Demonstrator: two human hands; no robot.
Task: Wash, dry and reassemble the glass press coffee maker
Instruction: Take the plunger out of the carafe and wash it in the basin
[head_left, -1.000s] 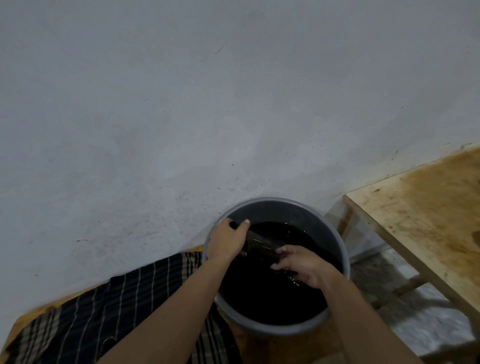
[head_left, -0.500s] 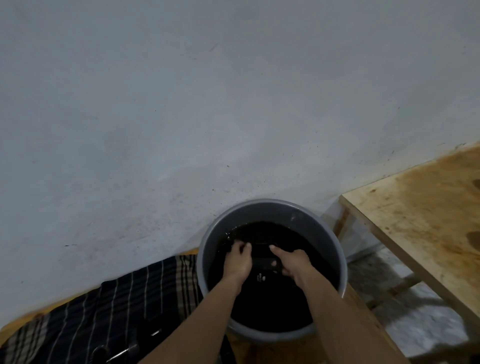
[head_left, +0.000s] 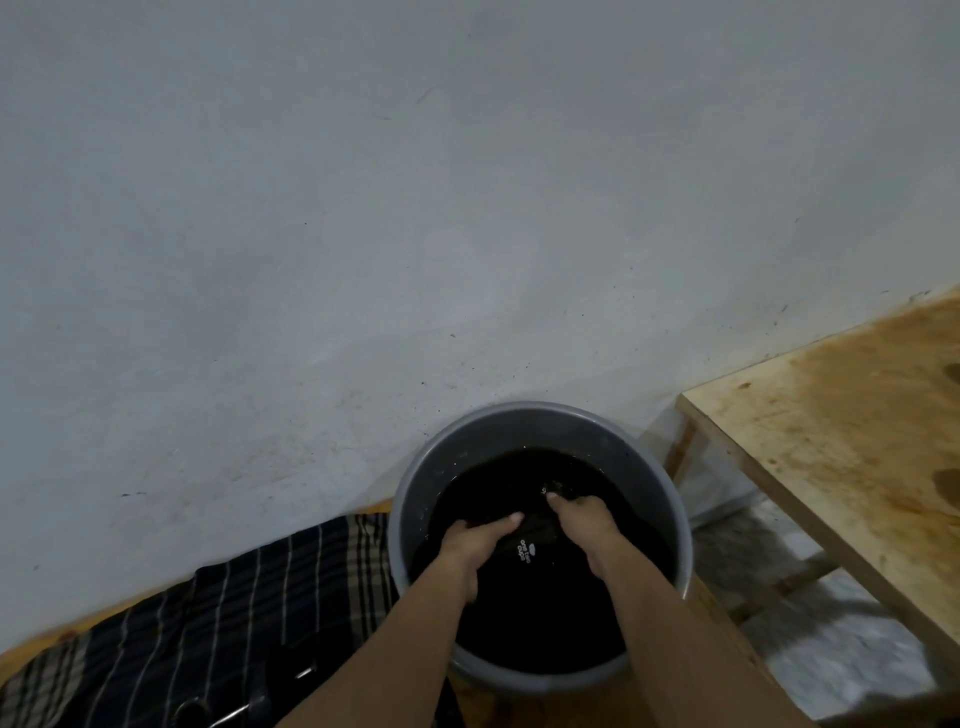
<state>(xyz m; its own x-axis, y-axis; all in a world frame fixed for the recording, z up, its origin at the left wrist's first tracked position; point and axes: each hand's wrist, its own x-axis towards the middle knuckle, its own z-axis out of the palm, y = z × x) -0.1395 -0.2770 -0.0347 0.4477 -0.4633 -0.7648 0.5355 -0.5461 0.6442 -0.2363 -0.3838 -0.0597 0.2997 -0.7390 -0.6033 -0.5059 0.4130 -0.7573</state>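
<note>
Seen from above, a grey round bucket (head_left: 540, 426) of dark water stands against a pale, scuffed wall (head_left: 363, 234). Both of the person's hands are lowered into it. The left hand (head_left: 475, 540) and the right hand (head_left: 582, 514) curl round the two ends of the glass press coffee maker (head_left: 530, 535), which lies on its side at the water's surface between them, dark and hard to make out (small white lettering on its side is the clearest sign of it). The left thumb lies along its top; the right fingers are partly under water, so their exact hold cannot be told. To the left of the bucket, a dark checked cloth (head_left: 218, 623) is spread, with dim metal pieces (head_left: 244, 712) resting on it near the bottom edge. To the right, apart from the bucket, stands a stained wooden table (head_left: 841, 441).
</note>
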